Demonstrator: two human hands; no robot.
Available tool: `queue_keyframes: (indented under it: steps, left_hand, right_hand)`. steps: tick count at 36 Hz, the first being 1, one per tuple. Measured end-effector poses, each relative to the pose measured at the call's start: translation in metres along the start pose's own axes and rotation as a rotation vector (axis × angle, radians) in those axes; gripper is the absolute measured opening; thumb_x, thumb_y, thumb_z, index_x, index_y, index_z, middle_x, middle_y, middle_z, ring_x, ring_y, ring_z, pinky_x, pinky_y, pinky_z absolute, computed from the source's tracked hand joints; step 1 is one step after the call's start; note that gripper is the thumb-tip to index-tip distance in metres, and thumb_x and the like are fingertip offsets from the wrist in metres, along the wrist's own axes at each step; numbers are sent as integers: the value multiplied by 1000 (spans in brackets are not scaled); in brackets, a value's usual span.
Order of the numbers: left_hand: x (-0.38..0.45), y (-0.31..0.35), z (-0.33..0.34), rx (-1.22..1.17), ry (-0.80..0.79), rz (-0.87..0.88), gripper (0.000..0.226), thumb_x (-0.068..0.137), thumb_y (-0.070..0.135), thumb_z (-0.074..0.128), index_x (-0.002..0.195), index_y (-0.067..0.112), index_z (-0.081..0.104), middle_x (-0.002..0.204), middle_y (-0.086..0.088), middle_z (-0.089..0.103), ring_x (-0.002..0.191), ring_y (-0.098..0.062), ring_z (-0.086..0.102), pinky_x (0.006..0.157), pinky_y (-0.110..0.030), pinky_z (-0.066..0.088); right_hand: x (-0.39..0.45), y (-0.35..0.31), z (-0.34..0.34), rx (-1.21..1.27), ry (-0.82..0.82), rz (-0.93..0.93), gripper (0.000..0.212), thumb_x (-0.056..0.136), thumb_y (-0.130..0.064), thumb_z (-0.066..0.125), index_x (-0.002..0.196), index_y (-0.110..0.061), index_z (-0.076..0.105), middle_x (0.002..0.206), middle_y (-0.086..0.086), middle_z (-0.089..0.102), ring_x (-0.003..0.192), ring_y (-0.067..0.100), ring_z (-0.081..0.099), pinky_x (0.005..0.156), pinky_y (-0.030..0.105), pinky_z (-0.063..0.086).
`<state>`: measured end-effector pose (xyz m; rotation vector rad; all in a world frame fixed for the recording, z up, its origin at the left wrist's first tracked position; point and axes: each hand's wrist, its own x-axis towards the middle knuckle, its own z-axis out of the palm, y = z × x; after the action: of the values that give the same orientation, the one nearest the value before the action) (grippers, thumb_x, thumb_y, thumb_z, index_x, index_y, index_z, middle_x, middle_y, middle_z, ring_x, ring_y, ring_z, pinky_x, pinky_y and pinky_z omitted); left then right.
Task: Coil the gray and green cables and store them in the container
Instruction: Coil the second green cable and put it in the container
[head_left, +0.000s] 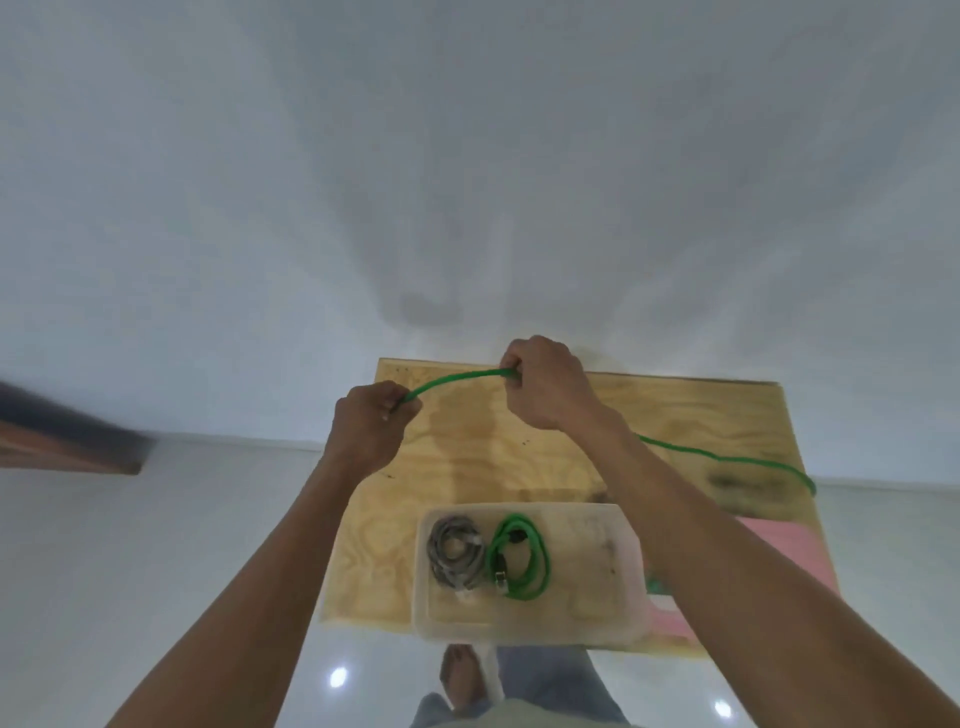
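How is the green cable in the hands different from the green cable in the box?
The green cable in the hands is stretched out in a long line; the green cable in the box is wound into loops. The first is gripped by the left hand and right hand and trails across the table; the second lies inside the box beside a gray cable. Both are green.

A bare room (likely a home): white wall (208, 182), glossy tiled floor (156, 545), plywood table (519, 441).

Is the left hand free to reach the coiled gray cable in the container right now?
Probably not yet: the left hand grips the loose green cable. The gray coil lies uncovered in the open container, so the path looks free.
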<state>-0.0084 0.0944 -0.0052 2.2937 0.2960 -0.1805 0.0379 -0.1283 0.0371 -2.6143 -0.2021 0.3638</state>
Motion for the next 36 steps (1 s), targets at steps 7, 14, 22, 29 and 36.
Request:
queue_keyframes:
  steps: [7,14,22,29,36]
  left_hand:
    - [-35,20,-20,-152,74,108,7,93,21,69,95,18,75,89,6,74,88,-10,68,77,-18,46]
    - [-60,50,-20,-227,96,142,16,98,25,62,104,17,75,95,3,73,92,-11,66,76,-19,45]
    - [-68,97,-20,-432,199,173,27,104,30,49,97,17,72,87,3,76,91,-15,71,86,-36,56]
    - [-77,166,-18,-854,160,142,29,107,22,45,103,1,65,74,-14,65,80,-28,69,75,-42,62]
    - [-77,235,-4,-1111,179,73,30,106,25,47,102,1,64,69,-8,61,70,-22,65,67,-37,58]
  right_hand:
    - [-45,-39,-64,207,258,-133,13,91,-12,60,98,-16,69,100,0,61,74,5,51,67,19,39]
    - [-77,-75,-111,365,443,-259,10,90,-14,65,94,-23,70,92,-7,60,66,-1,49,65,4,39]
    - [-79,-74,-145,481,549,-227,10,89,-14,68,95,-21,73,92,-5,69,65,2,54,61,3,41]
    - [-84,-22,-149,556,449,-133,44,94,-13,60,136,-25,58,120,-6,63,98,5,62,62,0,44]
    - [-104,33,-150,545,182,-237,28,93,-19,65,119,-30,69,110,-14,71,105,-1,63,88,17,44]
